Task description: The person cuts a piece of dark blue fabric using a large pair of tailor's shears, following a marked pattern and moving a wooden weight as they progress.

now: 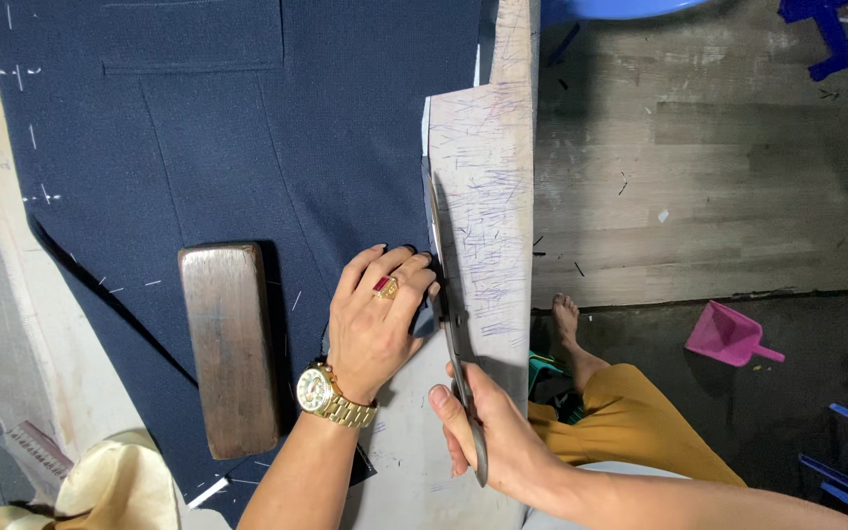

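wooden block (230, 348) blocks leftward (heavy-looking), fabric (247, 147) beyond open

Navy cloth (247, 147), pink dustpan (728, 337)

A broad piece of navy blue woven cloth (228, 147), chalk-marked with white ticks and seamed with a pocket outline, lies flat on the bench, its right edge meeting the long steel scissors (449, 294), which lie lengthwise along that edge, blades pointing far, handles near.
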